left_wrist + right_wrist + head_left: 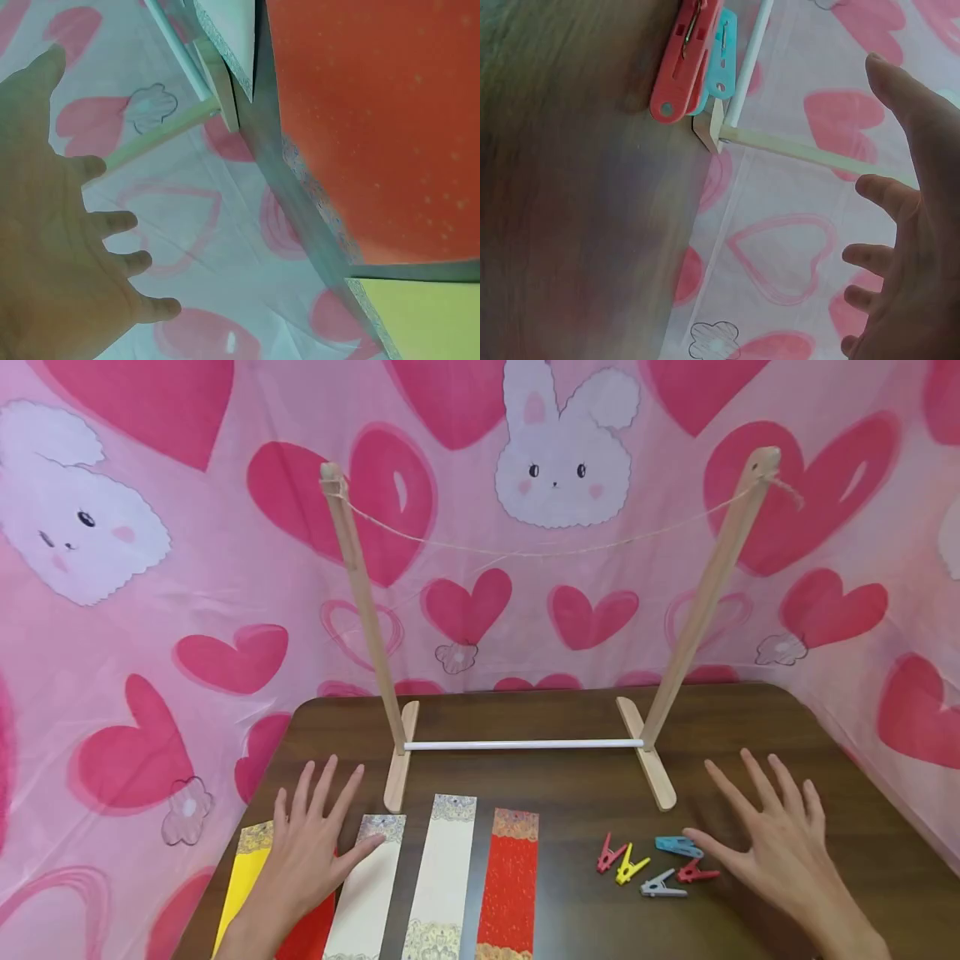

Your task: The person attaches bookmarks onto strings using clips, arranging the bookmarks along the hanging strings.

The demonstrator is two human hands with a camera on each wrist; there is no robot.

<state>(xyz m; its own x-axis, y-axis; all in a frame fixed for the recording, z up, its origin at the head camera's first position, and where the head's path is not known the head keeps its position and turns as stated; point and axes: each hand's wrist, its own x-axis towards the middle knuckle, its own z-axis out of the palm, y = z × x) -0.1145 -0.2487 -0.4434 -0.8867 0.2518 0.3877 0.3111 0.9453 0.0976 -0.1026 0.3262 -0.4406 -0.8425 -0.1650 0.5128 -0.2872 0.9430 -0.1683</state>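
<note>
Fingers spread: left hand, right hand | strips: yellow, red, white, ornate-ended

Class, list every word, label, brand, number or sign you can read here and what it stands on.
None can be read.
The pink backdrop shows only hearts, rabbits and flowers; the strips bear ornamental borders; no lettering can be made out on the clips.

Yellow, white, red, lace-tipped on strips near the left hand; red, yellow, blue, grey on clips near the right hand.
</note>
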